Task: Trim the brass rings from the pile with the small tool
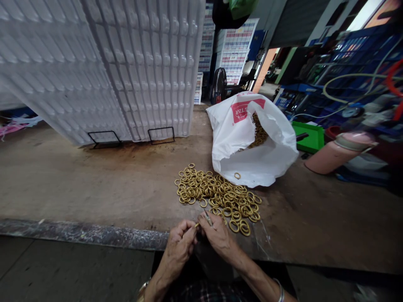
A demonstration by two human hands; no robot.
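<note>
Close to the table's front edge, my left hand [181, 241] pinches a brass-coloured ring [197, 225] between thumb and fingers. Beside it my right hand [216, 235] is closed around a slim pointed tool [207, 217], whose thin tip sticks up past the fingers; its exact kind is hard to make out. The two hands nearly meet at the ring. Just beyond them lies a loose pile of brass-coloured rings [220, 195]. Behind the pile, a torn white sack [233, 144] with red print lies open, with more rings inside and one on its lip.
Clear ribbed plastic trays [151, 71] stand upright at the back left, against black wire stands [161, 135]. On the right are a green tray [310, 136] and a pink bottle [329, 155]. A fan [219, 85] and stacked white crates [233, 50] stand behind the wooden table [94, 180].
</note>
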